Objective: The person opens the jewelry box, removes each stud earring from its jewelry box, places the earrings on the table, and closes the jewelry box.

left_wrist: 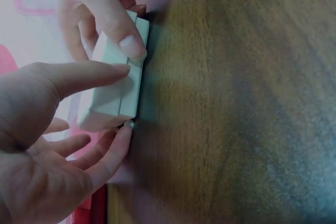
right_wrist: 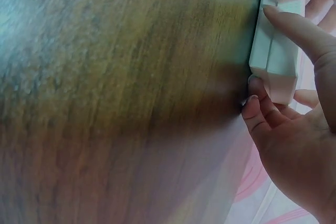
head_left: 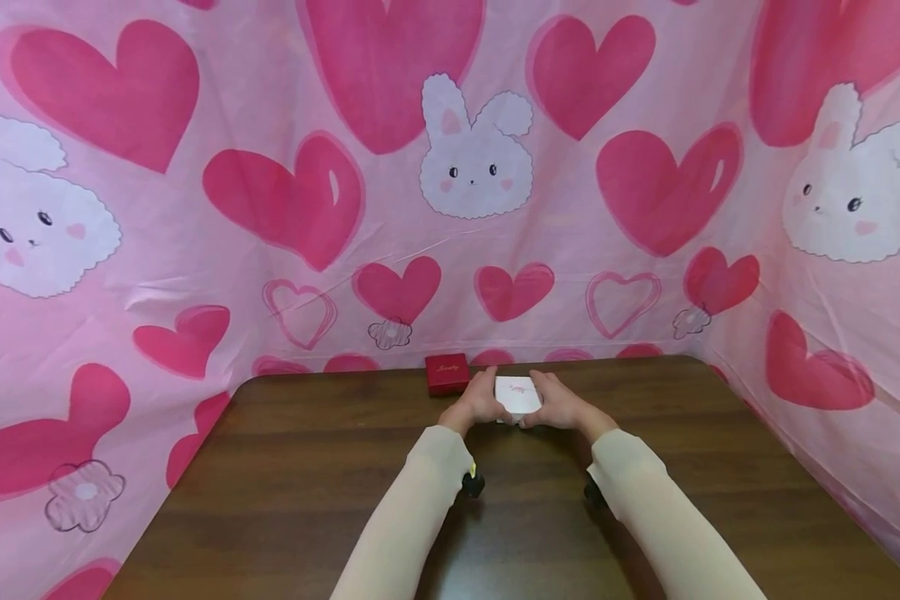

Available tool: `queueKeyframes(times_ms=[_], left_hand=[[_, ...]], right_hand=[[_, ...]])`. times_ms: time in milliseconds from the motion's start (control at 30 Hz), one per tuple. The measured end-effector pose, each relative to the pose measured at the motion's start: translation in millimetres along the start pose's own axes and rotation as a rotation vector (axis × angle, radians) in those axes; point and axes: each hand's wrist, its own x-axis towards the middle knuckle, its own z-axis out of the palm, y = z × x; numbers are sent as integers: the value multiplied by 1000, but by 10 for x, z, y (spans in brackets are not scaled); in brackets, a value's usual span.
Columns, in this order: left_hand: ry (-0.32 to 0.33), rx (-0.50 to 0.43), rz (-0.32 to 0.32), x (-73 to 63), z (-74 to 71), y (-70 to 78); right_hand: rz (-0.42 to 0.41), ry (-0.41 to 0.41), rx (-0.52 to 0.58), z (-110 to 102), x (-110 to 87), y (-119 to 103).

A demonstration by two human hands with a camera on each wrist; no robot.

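A small white box [head_left: 517,393] with red print on its top lies toward the back of the table, between my two hands. My left hand [head_left: 482,400] grips its left side, the thumb on the near face. On the right side my right hand [head_left: 564,406] holds it the same way. A seam runs along the side of the white box [left_wrist: 111,98] in the left wrist view, and both thumbs press near it. Fingers of the right hand [right_wrist: 296,145] curl around the box's end [right_wrist: 282,85] in the right wrist view.
Just left of my left hand stands a red box [head_left: 447,375] with gold lettering. The brown wooden table [head_left: 307,500] reaches back to a pink cloth [head_left: 390,217] printed with hearts and rabbits, which hangs behind and at both sides.
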Motion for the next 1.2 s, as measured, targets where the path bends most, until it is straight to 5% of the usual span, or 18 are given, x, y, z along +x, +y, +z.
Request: queueKeyframes(times_ms=[333,1200], left_hand=[[-5,91,54,9,23,-26],[-27,-6,49,-150,-187,34]], right_hand=[[8,-5,21,-2,-24,-26],[-47,44,-14,-49,-65,-142]])
